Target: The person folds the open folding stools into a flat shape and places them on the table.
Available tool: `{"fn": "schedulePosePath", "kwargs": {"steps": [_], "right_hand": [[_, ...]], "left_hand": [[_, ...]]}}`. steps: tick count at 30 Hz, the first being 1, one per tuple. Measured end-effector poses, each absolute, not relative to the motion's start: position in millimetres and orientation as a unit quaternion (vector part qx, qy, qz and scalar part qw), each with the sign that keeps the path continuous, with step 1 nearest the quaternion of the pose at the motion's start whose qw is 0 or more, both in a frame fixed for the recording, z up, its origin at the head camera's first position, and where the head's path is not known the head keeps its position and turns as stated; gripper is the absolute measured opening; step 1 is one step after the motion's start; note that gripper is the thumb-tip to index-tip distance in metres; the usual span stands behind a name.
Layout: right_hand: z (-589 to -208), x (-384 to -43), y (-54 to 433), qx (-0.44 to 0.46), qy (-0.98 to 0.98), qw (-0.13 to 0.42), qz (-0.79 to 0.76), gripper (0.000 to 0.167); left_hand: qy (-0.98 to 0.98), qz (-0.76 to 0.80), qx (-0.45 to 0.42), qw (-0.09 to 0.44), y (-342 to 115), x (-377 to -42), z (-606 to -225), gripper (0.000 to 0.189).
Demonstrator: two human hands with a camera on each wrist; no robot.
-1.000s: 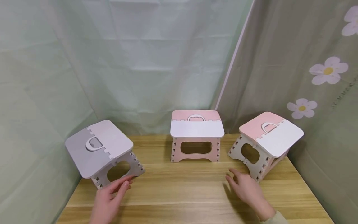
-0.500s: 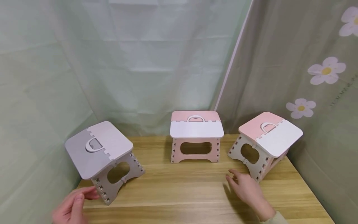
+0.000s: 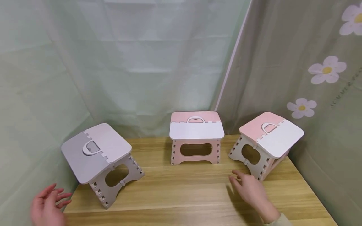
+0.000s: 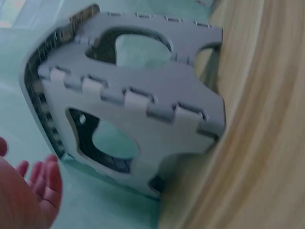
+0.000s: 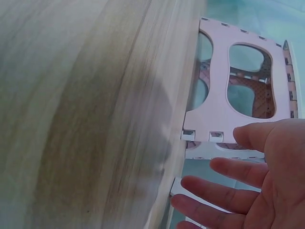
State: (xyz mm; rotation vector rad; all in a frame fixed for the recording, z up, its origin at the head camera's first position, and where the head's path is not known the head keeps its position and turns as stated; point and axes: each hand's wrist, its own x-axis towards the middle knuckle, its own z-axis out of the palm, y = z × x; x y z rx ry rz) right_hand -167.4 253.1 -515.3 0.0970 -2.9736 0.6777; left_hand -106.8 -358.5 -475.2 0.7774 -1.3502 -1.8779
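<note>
Pale green curtains (image 3: 152,56) hang behind your wood-grain worktop (image 3: 158,194). Your left hand (image 3: 48,207), fingers (image 4: 54,179) loosely spread, is left of the grey stool (image 3: 101,165) and apart from it; your right hand (image 3: 250,190), fingers relaxed, is just beside the near leg of the right pink-and-white stool (image 3: 268,143). Between these two stools, toward the far side, stands the middle pink-and-white stool (image 3: 197,131), upright

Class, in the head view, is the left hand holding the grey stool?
No: a gap separates the left hand from the grey stool.
</note>
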Motion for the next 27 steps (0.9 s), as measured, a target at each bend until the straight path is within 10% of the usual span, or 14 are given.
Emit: {"fn": "schedulePosePath", "kwargs": {"steps": [7,13,27], "right_hand": [[-515.2,-166.6,252.0,0.033,-0.974,0.043,0.219,0.042],[-515.3,-166.2,252.1,0.033,-0.973,0.052,0.221,0.042],[-512.6,-162.0,252.8,0.032,-0.974,0.057,0.219,0.041]], "left_hand": [[-0.679,-0.635,0.319,0.183,-380.0,-117.2,-497.7,0.023],[-0.806,-0.523,0.263,0.086,-388.6,-134.9,-500.7,0.067],[-0.819,-0.516,0.235,0.085,-402.9,-159.7,-513.1,0.069]]}}
